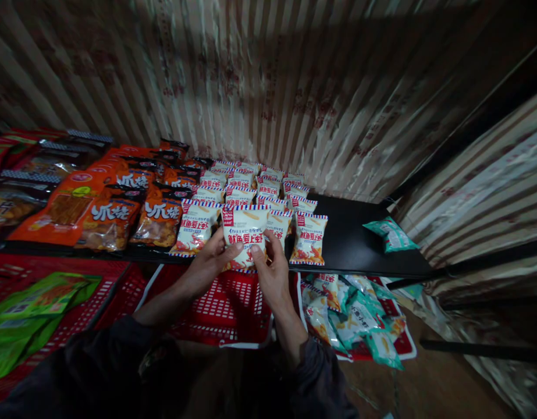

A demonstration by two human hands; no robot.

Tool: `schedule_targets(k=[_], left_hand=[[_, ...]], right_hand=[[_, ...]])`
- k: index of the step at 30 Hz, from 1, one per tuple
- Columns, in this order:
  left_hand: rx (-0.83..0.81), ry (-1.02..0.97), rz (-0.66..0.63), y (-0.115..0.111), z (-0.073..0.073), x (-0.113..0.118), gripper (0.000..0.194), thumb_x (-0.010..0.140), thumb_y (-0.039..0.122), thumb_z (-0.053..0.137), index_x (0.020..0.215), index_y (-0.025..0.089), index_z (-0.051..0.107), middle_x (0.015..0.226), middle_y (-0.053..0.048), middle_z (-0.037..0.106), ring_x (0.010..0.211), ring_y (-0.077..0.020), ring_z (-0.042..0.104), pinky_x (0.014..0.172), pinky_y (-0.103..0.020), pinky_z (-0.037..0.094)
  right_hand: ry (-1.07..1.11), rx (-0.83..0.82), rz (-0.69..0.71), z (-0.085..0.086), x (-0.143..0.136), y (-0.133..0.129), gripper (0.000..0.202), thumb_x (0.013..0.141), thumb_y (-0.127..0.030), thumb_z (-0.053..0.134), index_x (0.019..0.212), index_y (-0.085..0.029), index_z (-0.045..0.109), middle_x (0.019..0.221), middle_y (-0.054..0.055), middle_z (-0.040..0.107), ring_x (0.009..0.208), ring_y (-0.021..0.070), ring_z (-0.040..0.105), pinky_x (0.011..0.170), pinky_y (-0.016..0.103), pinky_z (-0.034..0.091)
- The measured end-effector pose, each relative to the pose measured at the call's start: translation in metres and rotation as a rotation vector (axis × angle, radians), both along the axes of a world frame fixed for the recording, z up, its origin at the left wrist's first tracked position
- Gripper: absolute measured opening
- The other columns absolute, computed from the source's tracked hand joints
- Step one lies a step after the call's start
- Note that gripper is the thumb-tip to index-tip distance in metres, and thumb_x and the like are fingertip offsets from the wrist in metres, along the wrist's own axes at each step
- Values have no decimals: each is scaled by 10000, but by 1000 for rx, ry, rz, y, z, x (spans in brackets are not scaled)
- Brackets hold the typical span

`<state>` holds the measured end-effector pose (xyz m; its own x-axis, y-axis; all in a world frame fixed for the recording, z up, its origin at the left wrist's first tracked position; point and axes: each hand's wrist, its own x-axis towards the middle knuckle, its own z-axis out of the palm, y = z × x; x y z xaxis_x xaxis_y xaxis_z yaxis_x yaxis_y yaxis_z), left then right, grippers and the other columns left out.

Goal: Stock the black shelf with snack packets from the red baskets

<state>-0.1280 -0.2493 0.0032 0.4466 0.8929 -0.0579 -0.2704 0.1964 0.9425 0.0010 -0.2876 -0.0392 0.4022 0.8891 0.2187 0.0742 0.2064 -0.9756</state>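
Note:
Both my hands grip one white snack bag with a red-and-blue striped edge, held upright at the shelf's front. My left hand is closed on its left side, thumb across the front. On the right side my right hand pinches it the same way. Behind and beside it stand rows of matching bags, among them one at the front left and one at the front right. The held bag hides part of the row behind it.
Orange snack bags fill the black shelf to the left. A teal bag lies at its right. Below are a red basket, another basket with mixed teal and white bags, and green packets in a red basket. A striped curtain hangs behind.

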Motion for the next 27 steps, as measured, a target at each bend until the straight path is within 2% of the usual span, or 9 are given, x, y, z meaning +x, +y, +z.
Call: schedule_targets(k=[8,19,27], left_hand=[[-14,-1,67,1,-3,3,687,724,381,759,1320,151,507,1139,-127,703,1066,-291,649,929,-425,506],[56,70,67,7,-13,-4,678,763,414,700,1339,134,476,1171,-133,685,1081,-294,636,937,-448,502],[75,121,121,5,-15,-9,644,766,457,691,1299,144,511,1179,-127,679,1072,-290,638,945,-455,500]], right_hand=[[34,-20,43,1,-1,1,556,846,-472,625,1294,-159,519,1249,135,655,1138,236,634,977,409,521],[13,-59,29,0,-6,2,541,856,-481,597,1304,-185,528,1223,101,670,1162,232,604,992,398,487],[-17,-83,31,-3,-13,3,546,858,-505,588,1307,-199,537,1285,97,636,1206,235,572,1017,392,462]])
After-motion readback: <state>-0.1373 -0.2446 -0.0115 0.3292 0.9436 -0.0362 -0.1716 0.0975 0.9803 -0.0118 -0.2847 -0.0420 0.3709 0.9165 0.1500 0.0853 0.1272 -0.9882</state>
